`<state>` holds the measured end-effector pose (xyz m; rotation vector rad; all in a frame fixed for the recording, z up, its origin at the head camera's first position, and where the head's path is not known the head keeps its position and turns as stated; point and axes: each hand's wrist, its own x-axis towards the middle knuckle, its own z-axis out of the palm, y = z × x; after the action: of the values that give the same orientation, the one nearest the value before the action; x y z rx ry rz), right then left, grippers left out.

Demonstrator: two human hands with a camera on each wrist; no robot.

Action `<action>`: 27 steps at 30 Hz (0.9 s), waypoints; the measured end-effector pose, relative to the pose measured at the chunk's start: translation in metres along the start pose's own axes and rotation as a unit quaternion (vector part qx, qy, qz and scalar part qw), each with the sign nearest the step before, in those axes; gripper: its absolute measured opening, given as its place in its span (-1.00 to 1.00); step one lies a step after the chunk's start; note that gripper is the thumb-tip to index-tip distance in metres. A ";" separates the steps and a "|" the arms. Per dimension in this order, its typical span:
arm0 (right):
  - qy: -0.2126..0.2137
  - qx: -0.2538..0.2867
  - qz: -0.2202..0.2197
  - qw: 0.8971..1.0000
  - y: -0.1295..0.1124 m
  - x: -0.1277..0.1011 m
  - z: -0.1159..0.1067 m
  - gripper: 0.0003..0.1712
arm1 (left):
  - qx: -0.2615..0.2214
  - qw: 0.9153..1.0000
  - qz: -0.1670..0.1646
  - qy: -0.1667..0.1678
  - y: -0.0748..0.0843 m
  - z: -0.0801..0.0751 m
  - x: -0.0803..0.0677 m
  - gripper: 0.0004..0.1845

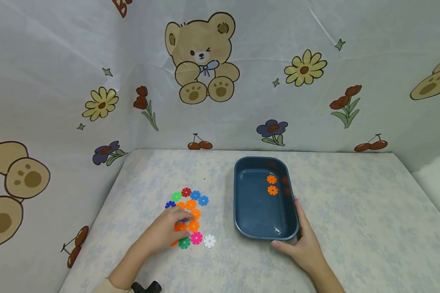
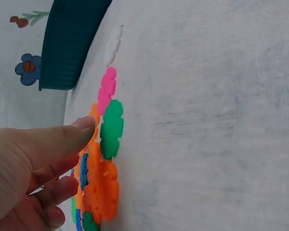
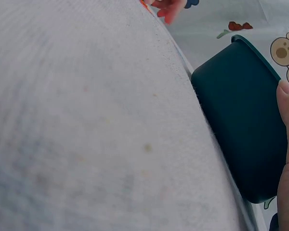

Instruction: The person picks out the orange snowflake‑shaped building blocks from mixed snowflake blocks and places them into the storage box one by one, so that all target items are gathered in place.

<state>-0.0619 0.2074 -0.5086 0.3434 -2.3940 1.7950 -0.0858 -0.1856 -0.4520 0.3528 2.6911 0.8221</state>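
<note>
My left hand (image 1: 171, 228) is over the scattered, notched plastic discs on the left of the table. Thumb and fingers are apart there, close to orange discs (image 2: 111, 192) and a green disc (image 2: 111, 129); I see nothing held between them. The hand covers part of the pile. A dark blue plastic tray (image 1: 254, 235) stands right of the pile, with two orange discs (image 1: 272, 190) lying flat inside. At its near right corner my right hand (image 1: 305, 244) grips it, fingers along the side wall and thumb at the near edge.
Red (image 1: 185, 192), light blue (image 1: 203, 200), pink (image 1: 196, 238) and white (image 1: 210, 241) discs lie around the pile. A printed cloth with bears and flowers (image 1: 249, 81) hangs behind and left of the table (image 1: 363, 211). Something black (image 1: 152, 287) shows by the left wrist.
</note>
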 end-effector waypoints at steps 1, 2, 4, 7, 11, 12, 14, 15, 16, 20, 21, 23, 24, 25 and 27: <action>-0.001 0.001 -0.001 1.000 0.000 0.000 0.000 0.53 | 0.003 1.000 0.003 0.000 -0.001 0.002 0.000 -0.58; -0.001 0.002 -0.001 1.000 0.000 0.000 0.000 0.53 | 0.004 1.000 0.004 0.001 -0.003 0.003 0.000 -0.59; -0.002 0.005 -0.002 1.000 0.001 0.000 0.000 0.53 | 0.002 1.000 0.006 0.003 -0.005 0.007 0.002 -0.60; -0.003 0.010 -0.006 1.000 0.001 0.000 0.000 0.54 | -0.001 1.000 0.006 0.010 -0.006 0.010 0.004 -0.62; -0.002 0.009 -0.009 1.000 0.002 0.000 -0.001 0.54 | 0.005 1.000 0.008 0.022 -0.004 0.014 0.006 -0.66; -0.002 0.008 -0.009 1.000 0.002 0.000 -0.001 0.54 | 0.008 1.000 0.010 0.025 -0.004 0.014 0.007 -0.67; -0.001 0.005 -0.007 1.000 0.002 0.000 -0.001 0.54 | 0.009 0.999 0.013 0.028 -0.001 0.015 0.008 -0.69; 0.000 0.005 -0.007 1.000 0.002 -0.001 -0.001 0.54 | 0.008 0.999 0.014 0.029 0.000 0.016 0.008 -0.69; 0.000 0.004 -0.007 1.000 0.002 -0.001 0.000 0.54 | 0.006 0.999 0.015 0.030 0.001 0.016 0.009 -0.70; 0.003 -0.004 -0.004 1.000 0.002 -0.001 -0.001 0.54 | -0.009 0.999 0.019 0.030 0.004 0.020 0.011 -0.70; 0.003 -0.004 -0.005 1.000 0.002 -0.001 -0.001 0.54 | -0.012 0.999 0.018 0.031 0.004 0.020 0.011 -0.70; 0.004 -0.006 -0.004 1.000 0.002 0.000 -0.001 0.54 | -0.017 0.999 0.016 0.035 0.005 0.021 0.012 -0.70; 0.004 -0.006 -0.005 1.000 0.002 0.000 -0.001 0.55 | -0.019 0.999 0.012 0.037 0.005 0.022 0.013 -0.71; 0.004 -0.005 -0.007 1.000 0.002 0.000 0.000 0.55 | -0.020 0.999 0.006 0.041 0.006 0.022 0.013 -0.73; 0.003 -0.003 -0.010 1.000 0.001 0.000 0.000 0.55 | -0.018 0.999 -0.007 0.050 0.006 0.023 0.013 -0.73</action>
<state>-0.0621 0.2079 -0.5098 0.3584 -2.3830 1.7772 -0.0887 -0.1651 -0.4690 0.2906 2.7643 0.9048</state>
